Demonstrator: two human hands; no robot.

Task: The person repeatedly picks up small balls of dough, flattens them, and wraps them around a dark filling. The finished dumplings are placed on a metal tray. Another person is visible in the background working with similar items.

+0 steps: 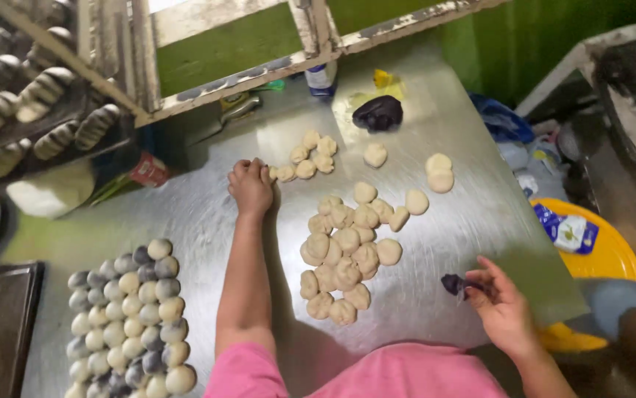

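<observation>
So the left hand (pixel 250 186) is stretched out over the steel table (pixel 473 214), fingers curled down on a pale dough piece (pixel 272 173) at the edge of the far small cluster (pixel 310 156); right hand (pixel 501 304) sits near the table's front edge, fingertips pinched shut on a small dark purple filling lump (pixel 453 283); best bet imo is lifting one piece cleanly so its neighbours don't stick, and keeping that pinch light; the big dough pile (pixel 347 254) lies between both hands.
</observation>
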